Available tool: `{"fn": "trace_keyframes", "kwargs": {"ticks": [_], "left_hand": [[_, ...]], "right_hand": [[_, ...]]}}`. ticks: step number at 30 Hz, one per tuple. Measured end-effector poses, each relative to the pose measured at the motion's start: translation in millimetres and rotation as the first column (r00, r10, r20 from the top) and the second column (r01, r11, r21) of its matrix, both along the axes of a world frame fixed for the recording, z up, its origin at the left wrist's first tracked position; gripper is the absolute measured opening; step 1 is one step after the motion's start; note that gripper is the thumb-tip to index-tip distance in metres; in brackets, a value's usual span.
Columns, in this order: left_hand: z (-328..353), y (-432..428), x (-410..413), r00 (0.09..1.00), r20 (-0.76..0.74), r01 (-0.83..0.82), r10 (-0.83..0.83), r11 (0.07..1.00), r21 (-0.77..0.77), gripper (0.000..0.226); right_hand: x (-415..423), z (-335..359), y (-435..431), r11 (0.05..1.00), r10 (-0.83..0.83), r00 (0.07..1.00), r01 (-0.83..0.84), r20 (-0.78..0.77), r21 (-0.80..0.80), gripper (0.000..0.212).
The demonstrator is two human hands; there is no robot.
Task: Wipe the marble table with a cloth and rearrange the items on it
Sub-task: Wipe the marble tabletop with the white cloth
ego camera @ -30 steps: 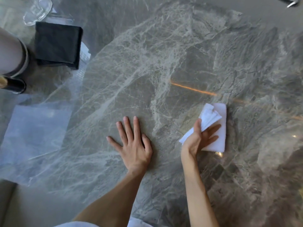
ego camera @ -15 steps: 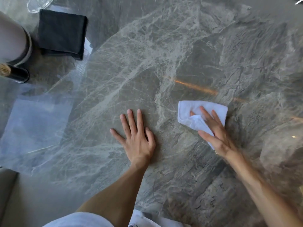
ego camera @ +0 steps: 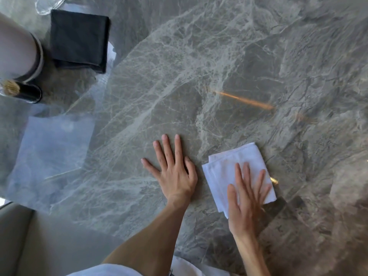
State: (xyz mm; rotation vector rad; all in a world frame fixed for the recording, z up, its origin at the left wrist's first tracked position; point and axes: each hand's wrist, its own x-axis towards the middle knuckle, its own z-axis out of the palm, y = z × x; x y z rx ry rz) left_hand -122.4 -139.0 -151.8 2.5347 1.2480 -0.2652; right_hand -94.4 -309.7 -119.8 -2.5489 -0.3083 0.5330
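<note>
The grey veined marble table (ego camera: 199, 76) fills the view. A folded white cloth (ego camera: 229, 166) lies on it near the front edge, right of centre. My right hand (ego camera: 245, 206) presses flat on the cloth's near half, fingers spread and blurred with motion. Just left of the cloth, my left hand (ego camera: 175, 176) rests palm down on the bare marble with its fingers apart, holding nothing.
At the back left lie a folded black cloth (ego camera: 77, 36) on white paper, a clear glass piece (ego camera: 47, 5), a pale round vessel with a dark band (ego camera: 18, 48) and a black holder of sticks (ego camera: 25, 92). A beige seat (ego camera: 29, 246) shows below the table edge.
My right hand has swept the white cloth across the marble and now lies flat on it, nearer to my left hand. The left hand has stayed in place.
</note>
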Motion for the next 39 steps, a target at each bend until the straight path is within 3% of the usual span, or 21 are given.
{"fn": "trace_keyframes", "kwargs": {"ticks": [4,7,13,18,24,28,32,36,39], "left_hand": [[-1.2,0.6,0.3,1.0,0.001,0.0,0.0,1.0,-0.003,0.069],[-0.8,0.2,-0.4,1.0,0.002,-0.005,0.005,1.0,-0.015,0.069],[-0.7,-0.4,-0.2,1.0,-0.025,0.0,0.0,1.0,-0.018,0.069],[-0.9,-0.6,0.4,0.999,-0.033,-0.01,0.01,1.0,-0.008,0.069],[0.0,-0.5,1.1,1.0,-0.028,-0.011,0.011,1.0,-0.003,0.069],[0.5,-0.7,1.0,1.0,-0.022,-0.016,0.015,1.0,-0.011,0.068],[2.4,-1.6,2.1,0.999,-0.028,-0.019,0.018,1.0,-0.02,0.068],[3.9,-2.0,1.1,0.999,-0.032,-0.016,0.015,1.0,-0.02,0.067],[3.0,-1.9,0.4,0.999,-0.038,-0.017,0.016,1.0,-0.019,0.066]], "right_hand": [[11.3,-20.4,-5.6,0.901,0.296,0.936,-0.207,0.191,-0.381,0.065],[14.5,-30.3,3.7,0.872,0.329,0.906,-0.183,0.266,-0.453,0.064],[67.1,-35.8,61.7,0.89,0.24,0.915,-0.074,0.324,-0.45,0.065],[176.2,-38.4,115.4,0.915,0.014,0.945,0.12,0.326,-0.386,0.062],[261.3,-35.7,46.3,0.869,-0.205,0.932,0.314,0.299,-0.384,0.064],[218.5,-28.4,-32.3,0.848,-0.274,0.907,0.384,0.319,-0.364,0.062],[103.9,-24.6,-65.1,0.851,-0.286,0.909,0.387,0.303,-0.355,0.059],[15.4,-28.9,-5.2,0.929,-0.103,0.953,0.195,0.285,-0.314,0.052],[40.3,-34.0,66.6,0.977,0.059,0.946,0.01,0.319,-0.211,0.049]]}}
